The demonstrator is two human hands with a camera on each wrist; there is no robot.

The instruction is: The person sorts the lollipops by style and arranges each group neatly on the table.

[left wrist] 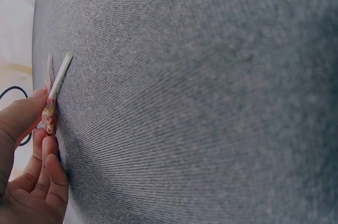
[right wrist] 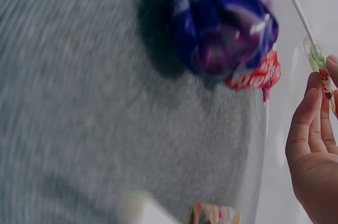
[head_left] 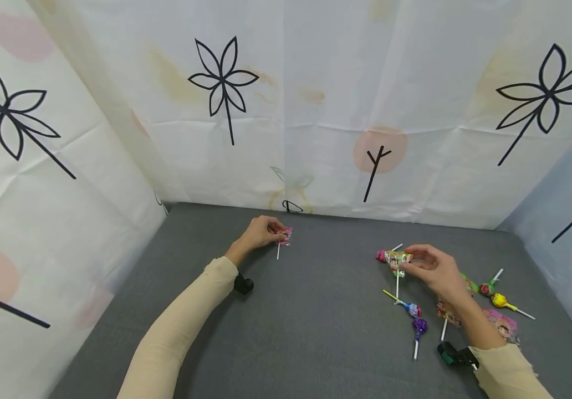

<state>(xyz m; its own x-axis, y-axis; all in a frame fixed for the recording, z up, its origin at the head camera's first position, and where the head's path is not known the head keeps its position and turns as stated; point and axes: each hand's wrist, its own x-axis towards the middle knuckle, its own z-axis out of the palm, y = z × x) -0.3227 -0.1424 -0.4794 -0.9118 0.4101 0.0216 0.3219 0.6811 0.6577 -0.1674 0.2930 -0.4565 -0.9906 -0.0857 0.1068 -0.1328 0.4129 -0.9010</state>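
My left hand (head_left: 261,233) pinches a flat lollipop in a pink wrapper (head_left: 287,235) near the table's back edge. Its white stick (left wrist: 60,76) points toward me, close to the cloth. On the right, my right hand (head_left: 435,271) holds a lollipop in a clear, green-yellow wrapper (head_left: 397,259) between thumb and fingers, stick hanging down. In the right wrist view that lollipop (right wrist: 320,68) is up above the cloth. A pink-red lollipop (head_left: 382,255) lies just behind it. Nearer me are a blue lollipop (head_left: 412,309) and a purple lollipop (head_left: 419,326).
Under and beside the right forearm lie a brown-wrapped lollipop (head_left: 448,313), a pink-wrapped one (head_left: 502,324), a green one (head_left: 487,288) and a yellow one (head_left: 499,300). Grey cloth covers the table (head_left: 316,332). A printed white curtain (head_left: 316,111) stands behind and at both sides.
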